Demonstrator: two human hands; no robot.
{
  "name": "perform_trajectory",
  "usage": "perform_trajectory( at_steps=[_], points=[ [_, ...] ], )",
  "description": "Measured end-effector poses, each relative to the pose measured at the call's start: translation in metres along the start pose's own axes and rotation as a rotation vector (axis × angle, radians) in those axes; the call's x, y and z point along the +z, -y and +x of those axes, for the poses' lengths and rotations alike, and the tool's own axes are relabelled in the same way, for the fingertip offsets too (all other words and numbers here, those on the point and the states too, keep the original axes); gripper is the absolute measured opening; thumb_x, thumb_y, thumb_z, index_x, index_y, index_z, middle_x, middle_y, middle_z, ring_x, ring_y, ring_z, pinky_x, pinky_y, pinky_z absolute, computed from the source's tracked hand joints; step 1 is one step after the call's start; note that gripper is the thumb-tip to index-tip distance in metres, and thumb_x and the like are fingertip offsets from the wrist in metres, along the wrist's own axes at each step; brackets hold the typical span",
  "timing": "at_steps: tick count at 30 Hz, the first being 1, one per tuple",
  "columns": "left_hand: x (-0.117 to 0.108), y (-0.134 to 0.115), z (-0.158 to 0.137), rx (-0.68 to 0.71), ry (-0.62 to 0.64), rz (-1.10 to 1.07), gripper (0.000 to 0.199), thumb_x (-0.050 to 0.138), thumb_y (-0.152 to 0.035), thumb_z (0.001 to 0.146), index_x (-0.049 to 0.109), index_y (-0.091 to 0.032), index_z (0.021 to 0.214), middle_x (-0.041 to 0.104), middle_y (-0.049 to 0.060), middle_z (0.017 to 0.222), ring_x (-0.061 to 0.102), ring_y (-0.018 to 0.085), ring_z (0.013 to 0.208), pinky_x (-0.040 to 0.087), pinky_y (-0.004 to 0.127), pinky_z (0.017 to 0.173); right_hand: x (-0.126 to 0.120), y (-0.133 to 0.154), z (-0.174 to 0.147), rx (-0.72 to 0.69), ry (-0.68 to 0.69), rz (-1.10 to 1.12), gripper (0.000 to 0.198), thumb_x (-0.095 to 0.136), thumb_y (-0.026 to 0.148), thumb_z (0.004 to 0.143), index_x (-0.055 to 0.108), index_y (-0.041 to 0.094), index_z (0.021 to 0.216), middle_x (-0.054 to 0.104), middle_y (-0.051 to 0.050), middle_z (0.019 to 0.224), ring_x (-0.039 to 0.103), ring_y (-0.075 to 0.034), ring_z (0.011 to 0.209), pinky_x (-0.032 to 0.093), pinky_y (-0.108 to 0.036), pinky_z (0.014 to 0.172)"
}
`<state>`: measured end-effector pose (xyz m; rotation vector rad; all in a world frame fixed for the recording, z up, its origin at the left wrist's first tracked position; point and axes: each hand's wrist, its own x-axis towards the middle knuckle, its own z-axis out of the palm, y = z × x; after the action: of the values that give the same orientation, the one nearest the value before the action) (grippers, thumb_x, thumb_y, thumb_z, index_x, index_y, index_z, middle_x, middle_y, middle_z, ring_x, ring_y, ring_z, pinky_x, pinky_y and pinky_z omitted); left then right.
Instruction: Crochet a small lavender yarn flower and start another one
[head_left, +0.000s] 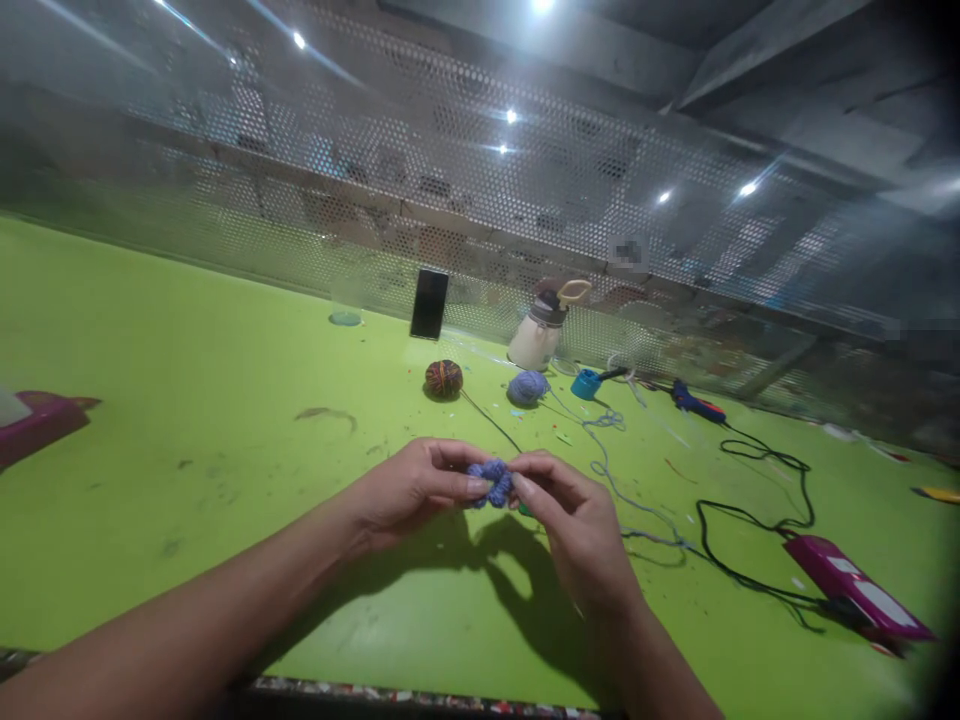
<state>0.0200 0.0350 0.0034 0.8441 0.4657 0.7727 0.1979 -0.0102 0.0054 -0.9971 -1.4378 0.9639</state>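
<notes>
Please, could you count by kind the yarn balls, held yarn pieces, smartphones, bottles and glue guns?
Yarn balls: 2
Yarn piece, in left hand and right hand: 1
Smartphone: 1
Bottle: 1
Glue gun: 1
Total: 6

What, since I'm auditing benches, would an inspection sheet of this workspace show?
Surface: lime-green tabletop, dark smudges, small scraps.
Job's things: small looped violet-blue yarn piece; round violet-blue yarn ball; round multicoloured yarn ball.
Clutter: black rectangular phone-like object, cream bottle, blue-and-red gun-shaped tool.
Grip: left hand and right hand both pinch the yarn piece.
Cables: looped black cable between tool and long magenta box.
Surroundings: grey perforated screen behind tabletop.
</notes>
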Motion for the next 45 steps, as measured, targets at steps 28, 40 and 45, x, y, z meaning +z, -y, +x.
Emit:
perform_trajectory(
  at_steps=[28, 40, 45],
  points=[
    [-0.008, -0.003, -0.001, 0.022, 0.224, 0.386, 0.013, 0.072, -0.022, 0.077, 0.066, -0.014, 0.084, 0.062, 0.002, 0.080, 0.054, 0.013, 0.073, 0.040, 0.028, 0.071, 0.011, 0.000, -0.006, 0.157, -0.032, -0.058, 0.026, 0.067, 0.039, 0.082, 0.056, 0.016, 0.073, 0.052, 0.003, 0.063, 0.046, -0.010, 0.057, 0.037, -0.024, 0.053],
    [-0.012, -0.009, 0.002, 0.084, 0.136, 0.574, 0.011, 0.075, -0.025, 0.074, 0.070, -0.014, 0.076, 0.059, 0.002, 0.080, 0.051, 0.016, 0.080, 0.035, 0.030, 0.077, 0.012, 0.002, 0.005, 0.152, -0.012, -0.029, 0.023, 0.071, 0.039, 0.077, 0.062, 0.017, 0.076, 0.058, 0.000, 0.069, 0.052, -0.013, 0.064, 0.042, -0.028, 0.060],
    [-0.008, -0.010, 0.000, 0.069, 0.084, 0.353, 0.016, 0.075, -0.029, 0.073, 0.068, -0.015, 0.077, 0.061, 0.003, 0.077, 0.052, 0.016, 0.075, 0.035, 0.031, 0.073, 0.011, 0.002, 0.002, 0.173, 0.037, 0.020, 0.022, 0.071, 0.036, 0.079, 0.065, 0.019, 0.092, 0.064, -0.003, 0.086, 0.058, -0.016, 0.079, 0.045, -0.030, 0.072]
  ],
)
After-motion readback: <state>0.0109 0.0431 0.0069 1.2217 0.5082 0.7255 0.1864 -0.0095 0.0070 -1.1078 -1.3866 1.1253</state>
